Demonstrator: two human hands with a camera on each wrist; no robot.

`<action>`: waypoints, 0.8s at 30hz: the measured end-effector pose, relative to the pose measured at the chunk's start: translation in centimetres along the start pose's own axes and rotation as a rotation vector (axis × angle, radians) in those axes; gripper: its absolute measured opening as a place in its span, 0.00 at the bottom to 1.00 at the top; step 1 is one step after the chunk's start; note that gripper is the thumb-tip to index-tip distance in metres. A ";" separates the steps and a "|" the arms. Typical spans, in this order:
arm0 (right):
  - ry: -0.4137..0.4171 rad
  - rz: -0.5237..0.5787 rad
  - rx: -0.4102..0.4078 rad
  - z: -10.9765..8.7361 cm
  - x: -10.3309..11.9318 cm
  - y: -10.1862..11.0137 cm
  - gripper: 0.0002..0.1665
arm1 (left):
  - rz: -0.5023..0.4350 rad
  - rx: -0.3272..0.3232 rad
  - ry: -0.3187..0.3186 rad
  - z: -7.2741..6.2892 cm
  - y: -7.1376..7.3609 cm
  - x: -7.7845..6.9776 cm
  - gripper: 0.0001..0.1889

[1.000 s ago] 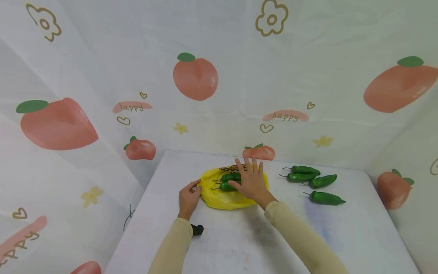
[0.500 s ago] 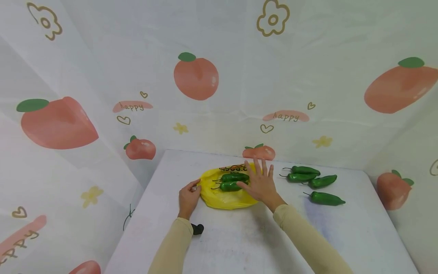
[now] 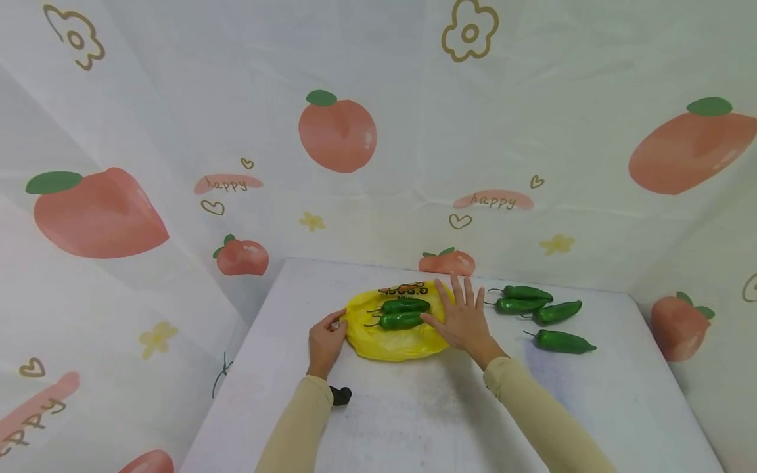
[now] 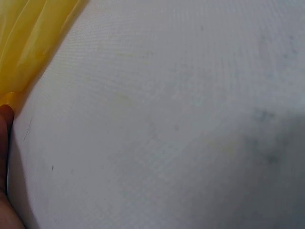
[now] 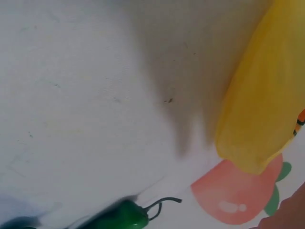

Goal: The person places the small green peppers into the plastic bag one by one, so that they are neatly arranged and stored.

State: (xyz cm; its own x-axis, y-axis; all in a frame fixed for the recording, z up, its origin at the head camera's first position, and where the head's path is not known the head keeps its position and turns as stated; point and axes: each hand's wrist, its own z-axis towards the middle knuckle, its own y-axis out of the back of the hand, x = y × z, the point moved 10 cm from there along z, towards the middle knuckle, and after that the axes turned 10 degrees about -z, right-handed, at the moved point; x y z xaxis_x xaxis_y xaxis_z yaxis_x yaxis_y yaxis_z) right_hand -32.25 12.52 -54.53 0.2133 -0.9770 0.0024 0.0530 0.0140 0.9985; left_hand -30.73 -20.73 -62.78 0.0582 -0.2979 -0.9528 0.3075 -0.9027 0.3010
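Observation:
A yellow plastic bag point(image 3: 393, 345) with dark printing lies spread on the white table. Two green chili peppers point(image 3: 405, 305) sit side by side on it, stems to the left. At the bag's left edge my left hand point(image 3: 325, 345) pinches the plastic between thumb and fingers; the left wrist view shows a fingertip at a fold of the yellow bag point(image 4: 33, 43). My right hand point(image 3: 464, 322) is spread over the bag's right side, fingers straight, thumb near the tip of the closer pepper. It covers part of the bag's right edge.
Several more green chili peppers point(image 3: 520, 306) lie to the right, one point(image 3: 564, 342) nearer the front. A small black object point(image 3: 341, 395) is partly hidden by the left sleeve. Fruit-printed white sheets point(image 3: 378, 223) stand along the table's back and sides.
My right hand has moved to the right across the bag, uncovering the two peppers on it. My left hand has kept its place at the bag's left edge.

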 end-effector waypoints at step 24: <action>-0.085 0.076 0.039 -3.0 -5.8 -1.2 0.58 | -0.003 -0.011 -0.030 0.1 0.2 -0.3 0.14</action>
State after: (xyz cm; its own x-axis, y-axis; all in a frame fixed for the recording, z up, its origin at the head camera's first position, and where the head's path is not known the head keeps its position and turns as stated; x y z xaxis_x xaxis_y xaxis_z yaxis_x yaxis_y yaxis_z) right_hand -30.64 18.78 -55.88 0.1314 -0.9880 0.0812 0.0011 0.0821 0.9966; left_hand -30.76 -20.82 -62.48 0.0293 -0.3047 -0.9520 0.3180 -0.9001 0.2979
